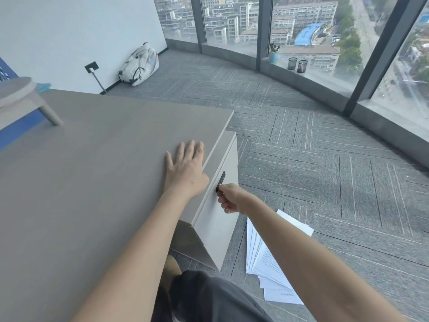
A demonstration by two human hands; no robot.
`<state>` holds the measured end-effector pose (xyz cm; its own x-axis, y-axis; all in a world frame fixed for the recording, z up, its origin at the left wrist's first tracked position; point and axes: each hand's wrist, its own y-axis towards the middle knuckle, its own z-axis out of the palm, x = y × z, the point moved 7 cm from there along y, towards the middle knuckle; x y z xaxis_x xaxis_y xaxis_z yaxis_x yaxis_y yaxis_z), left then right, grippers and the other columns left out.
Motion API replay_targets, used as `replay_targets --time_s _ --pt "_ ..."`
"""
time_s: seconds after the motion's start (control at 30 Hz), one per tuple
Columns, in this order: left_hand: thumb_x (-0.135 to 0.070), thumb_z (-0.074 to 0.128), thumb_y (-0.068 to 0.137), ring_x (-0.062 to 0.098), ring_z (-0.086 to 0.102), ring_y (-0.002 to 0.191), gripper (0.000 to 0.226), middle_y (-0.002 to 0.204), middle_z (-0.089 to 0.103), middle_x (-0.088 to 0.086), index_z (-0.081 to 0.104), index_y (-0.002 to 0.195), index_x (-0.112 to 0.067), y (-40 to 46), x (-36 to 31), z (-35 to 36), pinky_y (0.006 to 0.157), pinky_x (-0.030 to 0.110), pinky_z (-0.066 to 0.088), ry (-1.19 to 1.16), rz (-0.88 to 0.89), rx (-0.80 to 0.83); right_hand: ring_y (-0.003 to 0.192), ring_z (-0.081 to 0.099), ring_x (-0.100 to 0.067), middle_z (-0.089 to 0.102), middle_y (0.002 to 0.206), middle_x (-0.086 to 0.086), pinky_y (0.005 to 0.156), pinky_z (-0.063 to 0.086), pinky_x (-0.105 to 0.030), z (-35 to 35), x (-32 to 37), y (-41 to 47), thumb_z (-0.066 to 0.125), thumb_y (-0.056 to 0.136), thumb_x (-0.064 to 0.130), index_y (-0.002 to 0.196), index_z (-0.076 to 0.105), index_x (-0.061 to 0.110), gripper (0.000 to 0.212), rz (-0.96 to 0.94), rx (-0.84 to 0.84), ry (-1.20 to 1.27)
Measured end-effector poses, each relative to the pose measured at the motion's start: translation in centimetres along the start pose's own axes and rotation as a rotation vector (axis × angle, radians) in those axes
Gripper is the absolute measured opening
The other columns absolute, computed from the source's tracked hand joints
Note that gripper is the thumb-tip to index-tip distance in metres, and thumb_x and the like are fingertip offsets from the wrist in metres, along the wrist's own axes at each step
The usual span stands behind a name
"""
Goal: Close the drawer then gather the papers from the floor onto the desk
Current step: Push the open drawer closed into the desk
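Drawer [218, 219] at frame centre seemingly near shut, right hand [229, 198] pinching its black handle [220, 181], left hand [185, 168] flat, holding nothing, on bench [92, 170]; papers [271, 259] ungathered on floor [325, 159], lower right.

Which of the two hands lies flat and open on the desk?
The left hand: its palm lies spread on the desk. The right hand is curled at the black lock on the drawer.
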<state>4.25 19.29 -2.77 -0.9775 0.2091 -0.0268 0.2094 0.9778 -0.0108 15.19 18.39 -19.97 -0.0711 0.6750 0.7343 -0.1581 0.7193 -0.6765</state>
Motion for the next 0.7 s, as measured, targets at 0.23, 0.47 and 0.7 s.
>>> replay_targets --time_s 0.23,0.47,0.7 --pt "-0.018 0.044 0.085 0.027 0.001 0.156 0.084 0.170 0.003 0.003 0.006 0.159 -0.020 0.1 0.1 0.1 0.122 0.060 0.005 -0.004 -0.002 -0.006 0.044 0.028 -0.014 0.038 0.055 0.002 0.044 0.026 -0.020 0.2 0.5 0.7 0.030 0.098 0.016 0.070 0.039 0.020 0.029 -0.035 0.007 -0.056" --pt "-0.017 0.044 0.086 0.026 0.000 0.156 0.083 0.170 0.003 0.002 0.005 0.159 -0.021 0.0 0.1 0.3 0.122 0.058 0.004 -0.010 -0.006 -0.004 0.048 0.043 -0.015 0.052 0.063 -0.002 0.047 0.038 -0.022 -0.3 0.8 0.6 0.033 0.099 0.023 0.074 0.047 0.017 0.029 -0.088 0.033 -0.194" --pt "-0.017 0.044 0.086 0.025 -0.001 0.156 0.083 0.170 0.003 0.000 0.005 0.160 -0.022 0.0 0.1 0.1 0.123 0.057 0.003 -0.026 -0.014 -0.007 0.053 0.048 -0.019 0.053 0.070 -0.005 0.049 0.038 -0.026 -1.0 2.2 0.7 0.034 0.100 0.024 0.094 0.054 0.009 0.026 -0.202 -0.007 -0.553"
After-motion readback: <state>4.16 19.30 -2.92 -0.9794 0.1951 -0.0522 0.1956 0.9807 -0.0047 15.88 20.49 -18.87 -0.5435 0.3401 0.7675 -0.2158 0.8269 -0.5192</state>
